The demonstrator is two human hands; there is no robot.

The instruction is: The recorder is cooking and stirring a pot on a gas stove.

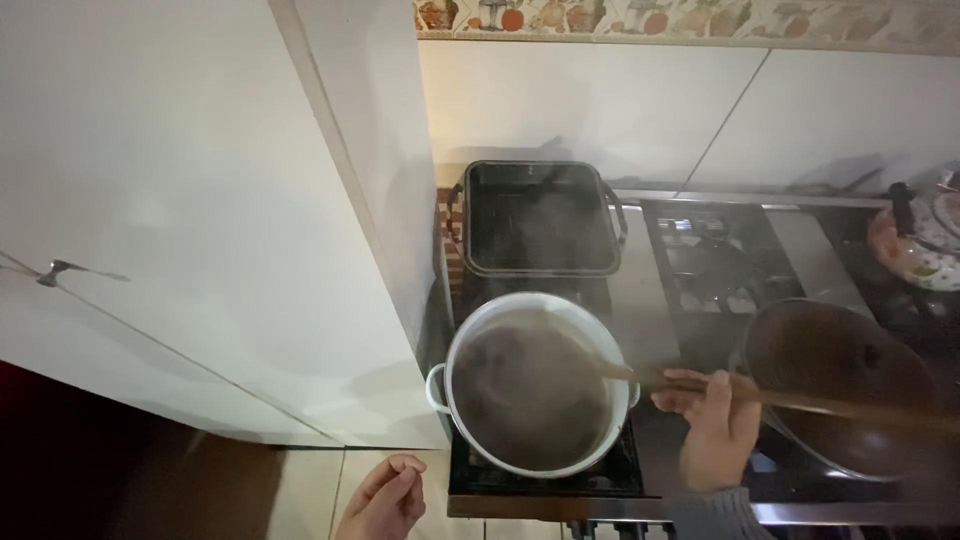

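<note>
A white pot (455, 395) with dark steaming liquid sits on the front left burner of the stove. My right hand (715, 430) grips a long wooden spoon (800, 400) whose tip dips into the pot from the right. My left hand (385, 500) hangs low at the bottom edge, left of the stove, fingers loosely curled and holding nothing.
A black rectangular pan (540, 270) stands behind the pot. A dark round pan (840, 390) sits at front right, a patterned kettle (925, 245) at back right. White cabinet doors (200, 220) with a metal handle fill the left; a white tiled wall rises behind the stove (640, 290).
</note>
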